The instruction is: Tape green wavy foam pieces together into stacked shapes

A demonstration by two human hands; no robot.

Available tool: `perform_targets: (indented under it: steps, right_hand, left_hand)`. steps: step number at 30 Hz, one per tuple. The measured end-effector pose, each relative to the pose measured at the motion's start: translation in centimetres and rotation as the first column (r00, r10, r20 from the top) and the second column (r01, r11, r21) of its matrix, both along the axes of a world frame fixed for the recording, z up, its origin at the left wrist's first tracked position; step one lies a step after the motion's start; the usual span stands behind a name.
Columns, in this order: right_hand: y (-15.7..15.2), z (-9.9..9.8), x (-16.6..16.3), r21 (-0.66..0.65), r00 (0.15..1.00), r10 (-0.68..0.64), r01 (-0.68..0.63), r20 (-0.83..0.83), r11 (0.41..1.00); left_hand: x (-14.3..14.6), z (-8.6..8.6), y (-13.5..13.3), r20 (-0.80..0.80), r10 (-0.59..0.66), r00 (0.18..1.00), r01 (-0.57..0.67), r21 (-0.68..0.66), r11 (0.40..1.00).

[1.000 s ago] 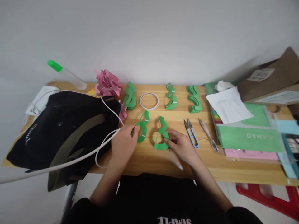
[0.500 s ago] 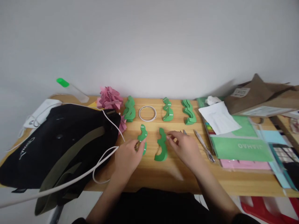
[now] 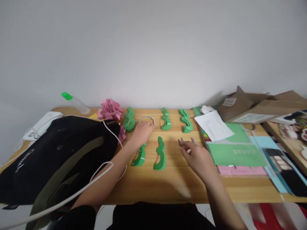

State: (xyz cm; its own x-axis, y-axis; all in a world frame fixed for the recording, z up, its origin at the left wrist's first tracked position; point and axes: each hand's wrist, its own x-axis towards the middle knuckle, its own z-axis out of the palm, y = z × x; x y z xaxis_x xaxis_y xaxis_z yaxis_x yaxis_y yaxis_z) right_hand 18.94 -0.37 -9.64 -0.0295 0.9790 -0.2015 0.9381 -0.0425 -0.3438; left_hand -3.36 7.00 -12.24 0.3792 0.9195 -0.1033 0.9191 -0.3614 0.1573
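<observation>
Nearest on the table, the right hand has moved off the paper to the snips, fingers narrow; its grip cannot be told. Just left lie two wavy green cut-outs, the right one plain, the left one with pale strips. Farther back, the left hand now covers the white ring's near edge, hold unclear. Work seems shifted from paper to supplies.

"JIAHAO" reads upside down on the green folder.
</observation>
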Motion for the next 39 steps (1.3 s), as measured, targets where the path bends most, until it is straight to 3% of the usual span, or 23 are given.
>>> perform_targets:
  steps: [5,10,18,24,29,32,34,35,36,39]
  right_hand:
    - [-2.5,-2.3,3.7,0.031,0.992,-0.126,0.126,0.009,0.992]
    - [-4.0,-4.3,4.1,0.058,0.992,-0.126,0.125,0.007,0.99]
    - [-3.8,-3.8,2.8,-0.024,0.98,-0.139,0.144,0.144,0.989]
    - [-3.5,-3.8,1.8,0.0,0.986,-0.091,0.092,0.141,0.996]
    - [-3.1,-4.0,1.7,0.001,0.989,-0.071,0.071,0.13,0.997]
    - [-2.8,-4.0,1.6,-0.015,0.988,-0.071,0.074,0.136,0.997]
    - [-2.6,-3.8,1.4,-0.035,0.985,-0.073,0.08,0.154,0.996]
    - [-2.5,-3.7,1.3,-0.051,0.983,-0.071,0.08,0.168,0.995]
    - [-2.4,-3.6,1.1,-0.071,0.98,-0.066,0.08,0.186,0.994]
    - [-2.1,-3.0,0.5,-0.13,0.969,-0.05,0.084,0.241,0.988]
  left_hand:
    - [-0.1,-0.2,0.8,0.005,-0.017,1.0,0.017,-0.041,0.999]
    - [-0.3,-0.2,1.7,-0.012,-0.043,0.999,0.041,-0.12,0.992]
    - [-0.5,0.0,1.9,0.028,-0.06,0.998,0.064,-0.169,0.984]
    - [-0.7,0.7,1.8,0.221,0.015,0.975,0.015,-0.134,0.991]
    - [-1.8,3.0,1.0,0.46,0.154,0.875,-0.088,-0.161,0.983]
    - [-2.6,5.2,-0.8,0.654,0.226,0.722,-0.08,-0.246,0.966]
    - [-2.8,6.7,-2.6,0.872,0.411,0.265,0.047,-0.437,0.898]
    - [-2.8,7.4,-3.6,0.87,0.482,0.101,0.113,-0.491,0.863]
    - [-2.7,7.9,-4.5,0.85,0.527,-0.001,0.166,-0.52,0.838]
    - [-2.1,8.9,-6.8,0.8,0.595,-0.083,0.271,-0.556,0.786]
